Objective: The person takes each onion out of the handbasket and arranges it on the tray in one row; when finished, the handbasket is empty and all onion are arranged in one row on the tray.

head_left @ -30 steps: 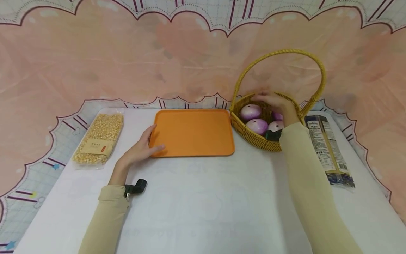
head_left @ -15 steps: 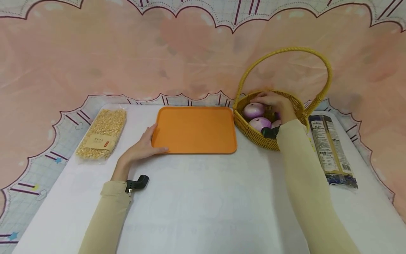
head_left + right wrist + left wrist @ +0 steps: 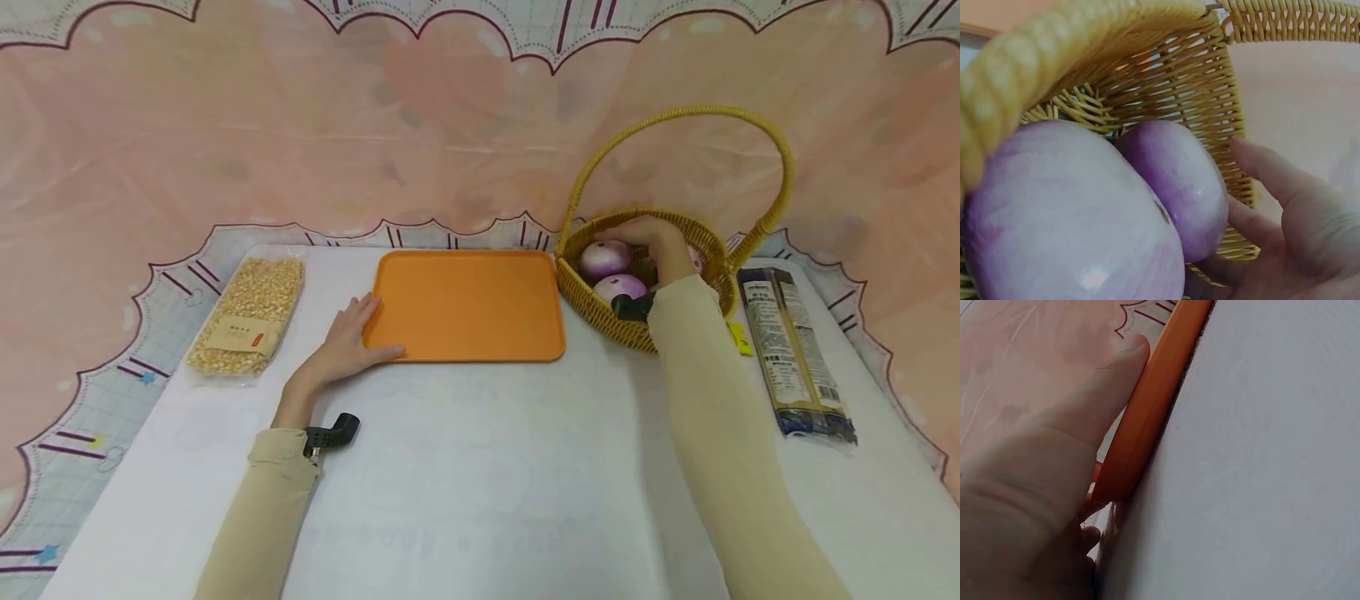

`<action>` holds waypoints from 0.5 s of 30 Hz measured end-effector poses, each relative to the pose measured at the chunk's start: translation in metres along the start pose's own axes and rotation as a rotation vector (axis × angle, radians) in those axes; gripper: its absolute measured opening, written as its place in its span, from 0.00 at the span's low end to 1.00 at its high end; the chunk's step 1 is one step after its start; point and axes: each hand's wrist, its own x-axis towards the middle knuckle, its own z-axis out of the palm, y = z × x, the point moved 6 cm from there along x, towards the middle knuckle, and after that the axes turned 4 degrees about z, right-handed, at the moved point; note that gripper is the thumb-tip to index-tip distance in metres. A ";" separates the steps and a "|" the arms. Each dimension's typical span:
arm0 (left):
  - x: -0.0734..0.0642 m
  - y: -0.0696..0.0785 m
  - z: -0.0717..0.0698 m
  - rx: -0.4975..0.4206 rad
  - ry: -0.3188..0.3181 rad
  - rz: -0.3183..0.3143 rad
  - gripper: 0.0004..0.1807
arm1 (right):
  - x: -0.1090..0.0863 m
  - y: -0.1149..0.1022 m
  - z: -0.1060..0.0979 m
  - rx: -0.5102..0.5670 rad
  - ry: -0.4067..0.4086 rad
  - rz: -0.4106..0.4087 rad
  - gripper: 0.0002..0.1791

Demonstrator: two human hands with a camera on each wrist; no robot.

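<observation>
Glossy, rounded purple-and-white onions (image 3: 606, 260) sit in a yellow wicker basket (image 3: 600, 317), three o'clock from a rectangular orange tray (image 3: 468, 306); fingers spread, right hand (image 3: 1304, 244) reaches beside one, left hand (image 3: 349, 340) touches the tray's eight o'clock.

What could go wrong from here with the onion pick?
1. The onion could slip: its skin looks smooth and rounded, and in the right wrist view the thumb of the right hand stands apart from it.
2. The basket might tip or slide, since the left hand is at the tray, not steadying it.
3. A lifted onion may knock the handle arching overhead.
</observation>
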 end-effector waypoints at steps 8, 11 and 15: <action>0.002 0.005 0.002 0.089 -0.001 -0.001 0.59 | 0.002 -0.008 0.010 -0.100 -0.063 -0.088 0.41; 0.001 0.006 0.001 0.098 -0.002 0.002 0.59 | 0.005 -0.009 0.012 -0.156 -0.030 -0.123 0.40; -0.001 0.005 0.001 0.102 0.001 -0.012 0.59 | 0.012 -0.008 0.014 -0.232 -0.025 -0.128 0.41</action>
